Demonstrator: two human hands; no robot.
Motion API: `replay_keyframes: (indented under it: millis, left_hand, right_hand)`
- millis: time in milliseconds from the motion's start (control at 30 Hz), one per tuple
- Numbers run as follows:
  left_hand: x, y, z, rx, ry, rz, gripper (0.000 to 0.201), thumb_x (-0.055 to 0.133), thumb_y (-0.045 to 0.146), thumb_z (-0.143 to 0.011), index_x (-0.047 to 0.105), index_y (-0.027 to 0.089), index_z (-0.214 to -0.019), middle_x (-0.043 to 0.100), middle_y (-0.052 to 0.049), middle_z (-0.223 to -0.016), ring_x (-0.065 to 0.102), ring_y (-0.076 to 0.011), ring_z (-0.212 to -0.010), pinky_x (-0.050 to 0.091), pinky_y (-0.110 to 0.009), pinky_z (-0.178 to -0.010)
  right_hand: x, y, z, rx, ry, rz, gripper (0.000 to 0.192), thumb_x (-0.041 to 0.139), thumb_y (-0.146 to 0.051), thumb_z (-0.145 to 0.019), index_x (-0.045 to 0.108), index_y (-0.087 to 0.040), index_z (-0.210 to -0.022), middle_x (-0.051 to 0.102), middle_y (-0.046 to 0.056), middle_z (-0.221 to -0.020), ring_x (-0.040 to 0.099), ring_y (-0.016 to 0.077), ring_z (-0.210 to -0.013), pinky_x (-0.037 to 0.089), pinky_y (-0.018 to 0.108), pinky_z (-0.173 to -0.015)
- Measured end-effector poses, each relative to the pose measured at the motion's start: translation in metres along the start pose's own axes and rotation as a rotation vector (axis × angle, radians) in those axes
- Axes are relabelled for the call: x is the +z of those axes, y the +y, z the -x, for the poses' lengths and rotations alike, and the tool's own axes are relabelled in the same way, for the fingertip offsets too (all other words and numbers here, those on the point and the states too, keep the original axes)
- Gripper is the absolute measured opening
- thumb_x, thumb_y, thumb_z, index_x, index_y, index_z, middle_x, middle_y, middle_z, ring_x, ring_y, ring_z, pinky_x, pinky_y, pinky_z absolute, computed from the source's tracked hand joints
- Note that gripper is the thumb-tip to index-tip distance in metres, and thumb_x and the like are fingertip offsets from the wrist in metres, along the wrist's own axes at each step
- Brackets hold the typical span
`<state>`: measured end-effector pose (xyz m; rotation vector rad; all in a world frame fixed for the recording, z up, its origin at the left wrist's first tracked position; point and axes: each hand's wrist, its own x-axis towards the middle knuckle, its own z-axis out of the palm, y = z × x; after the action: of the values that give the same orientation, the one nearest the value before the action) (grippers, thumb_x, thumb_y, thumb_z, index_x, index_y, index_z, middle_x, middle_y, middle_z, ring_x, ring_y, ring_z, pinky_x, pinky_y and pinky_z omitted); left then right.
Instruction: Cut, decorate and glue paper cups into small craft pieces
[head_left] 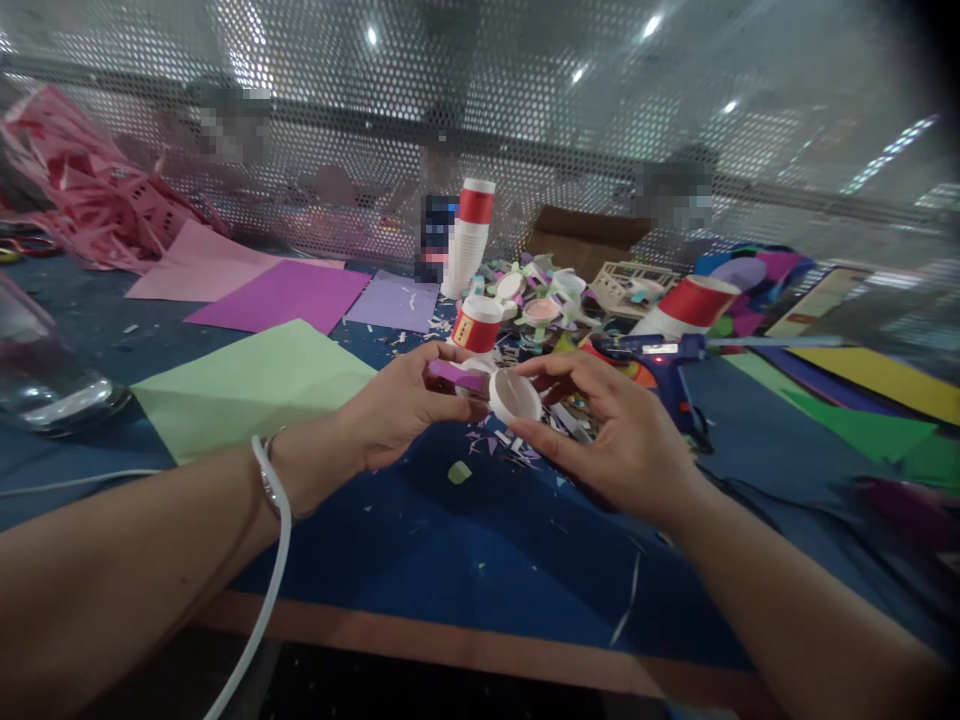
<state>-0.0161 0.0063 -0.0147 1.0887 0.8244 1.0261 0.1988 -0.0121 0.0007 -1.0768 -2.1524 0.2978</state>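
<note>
My left hand [405, 400] is closed in a pinch on a purple strip [459, 375], which sticks out toward the right. In my right hand [622, 420], thumb and fingertips grip a small white round shallow cup [516, 397], its hollow side turned toward me. The strip's end meets or overlaps the cup's left edge; whether they are joined I cannot tell. Just behind my left hand stands a red and white paper cup [478, 322]. Paper scraps [517, 440] lie under and behind the hands.
Green [262, 385] and purple paper sheets [289, 295] lie left. A tall cup stack [469, 240], a heap of small paper pieces [540, 310] and a cardboard box [585, 232] stand behind. At right are a blue glue gun [667, 365] and coloured sheets [855, 410]. A clear container [52, 370] stands far left.
</note>
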Motion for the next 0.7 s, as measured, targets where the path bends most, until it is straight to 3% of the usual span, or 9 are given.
replay_keyframes:
  millis: [200, 700]
  left_hand:
    - [0.0039, -0.0045, 0.0049, -0.073, -0.084, -0.005, 0.053, 0.08, 0.0, -0.065, 0.058, 0.016, -0.11, 0.072, -0.005, -0.092, 0.067, -0.0169, -0.084, 0.048, -0.033, -0.083]
    - [0.008, -0.0019, 0.0098, -0.117, -0.096, 0.046, 0.053, 0.078, -0.004, -0.063, 0.055, 0.016, -0.107, 0.069, -0.002, -0.083, 0.065, -0.0149, -0.077, 0.047, -0.031, -0.078]
  right_hand:
    - [0.0015, -0.0018, -0.002, -0.038, -0.029, 0.045, 0.034, 0.075, -0.033, -0.085, 0.065, -0.021, -0.116, 0.07, 0.007, -0.11, 0.067, 0.0204, -0.092, 0.056, 0.035, -0.08]
    - [0.0, 0.0004, 0.0001, -0.035, -0.067, 0.036, 0.034, 0.072, -0.034, -0.087, 0.064, -0.023, -0.119, 0.069, 0.009, -0.114, 0.067, 0.0231, -0.092, 0.057, 0.039, -0.081]
